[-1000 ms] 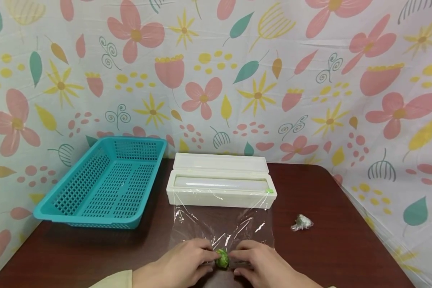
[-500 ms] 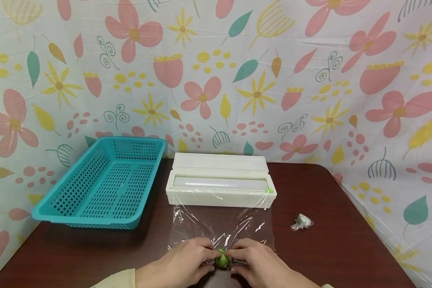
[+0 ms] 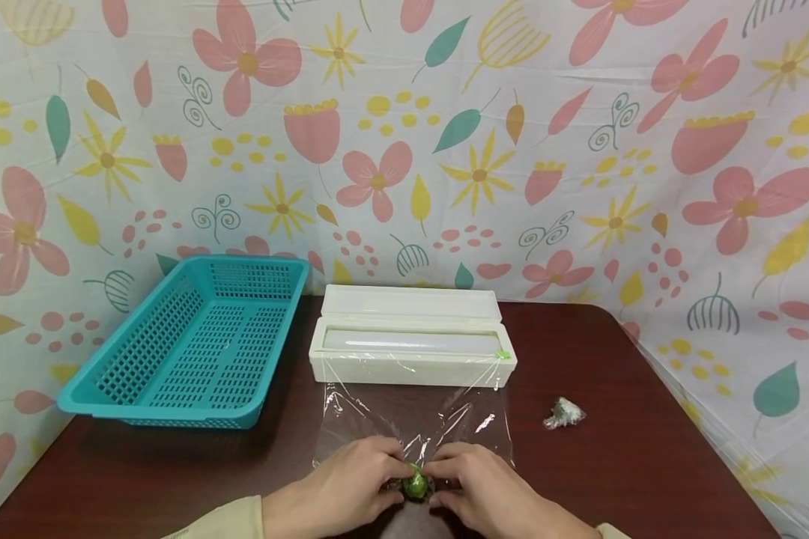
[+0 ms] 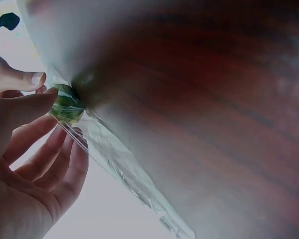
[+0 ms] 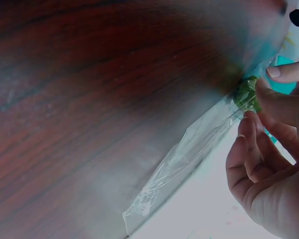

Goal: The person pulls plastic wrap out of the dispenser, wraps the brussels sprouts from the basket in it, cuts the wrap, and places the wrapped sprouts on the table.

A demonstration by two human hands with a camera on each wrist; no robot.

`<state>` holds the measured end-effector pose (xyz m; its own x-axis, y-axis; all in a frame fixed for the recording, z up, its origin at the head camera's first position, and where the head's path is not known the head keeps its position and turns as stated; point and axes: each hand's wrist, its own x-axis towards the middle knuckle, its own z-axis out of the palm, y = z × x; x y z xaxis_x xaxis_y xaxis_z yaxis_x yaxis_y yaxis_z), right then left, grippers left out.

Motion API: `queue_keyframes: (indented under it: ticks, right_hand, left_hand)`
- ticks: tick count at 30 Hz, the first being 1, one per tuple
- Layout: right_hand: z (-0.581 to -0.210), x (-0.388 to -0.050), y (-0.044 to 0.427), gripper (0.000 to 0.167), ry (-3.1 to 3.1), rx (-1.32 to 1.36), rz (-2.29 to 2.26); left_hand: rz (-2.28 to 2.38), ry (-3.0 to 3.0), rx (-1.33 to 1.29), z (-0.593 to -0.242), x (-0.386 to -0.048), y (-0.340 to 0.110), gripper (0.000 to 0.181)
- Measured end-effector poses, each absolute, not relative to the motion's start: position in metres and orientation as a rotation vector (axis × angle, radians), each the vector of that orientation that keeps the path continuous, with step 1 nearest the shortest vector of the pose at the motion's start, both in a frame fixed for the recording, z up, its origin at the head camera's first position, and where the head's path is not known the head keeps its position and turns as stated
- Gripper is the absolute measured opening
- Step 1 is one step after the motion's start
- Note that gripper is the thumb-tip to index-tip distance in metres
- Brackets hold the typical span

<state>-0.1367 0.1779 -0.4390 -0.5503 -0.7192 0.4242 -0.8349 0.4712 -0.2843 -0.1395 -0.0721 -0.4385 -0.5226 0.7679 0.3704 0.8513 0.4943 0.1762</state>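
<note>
A small green item (image 3: 415, 483), wrapped in clear film, lies near the table's front edge between both hands. From the left, the left hand (image 3: 350, 483) pinches it and the film with curled fingers; the right hand (image 3: 482, 486) does the same from the right. Clear film (image 3: 418, 419) stretches from the white dispenser box (image 3: 411, 370) down to the hands. In the left wrist view the thumb touches the green item (image 4: 67, 104), with film trailing below. The right wrist view has the green item (image 5: 246, 93) by the right thumb and fingertips.
A teal plastic basket (image 3: 256, 400) stands at the left. The dispenser's lid (image 3: 411, 303) is raised behind its film roll. At the right lies a small film-wrapped bundle (image 3: 564, 412) on the dark red table (image 3: 620, 464). A flowered curtain (image 3: 445, 150) hangs behind.
Both hands have shifted slightly around the green item, the fingers drawing closer in on it. The view has moved a little; the box and basket stand as before.
</note>
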Motion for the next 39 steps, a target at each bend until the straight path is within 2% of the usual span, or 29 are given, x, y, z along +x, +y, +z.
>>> queue_keyframes:
  ticks: [39]
  right_hand:
    - [-0.441,-0.158,0.172,0.018,-2.616,1.306,1.144]
  left_hand:
    - [-0.806,-2.584,-1.283,-0.444,-0.155,-0.069,0.011]
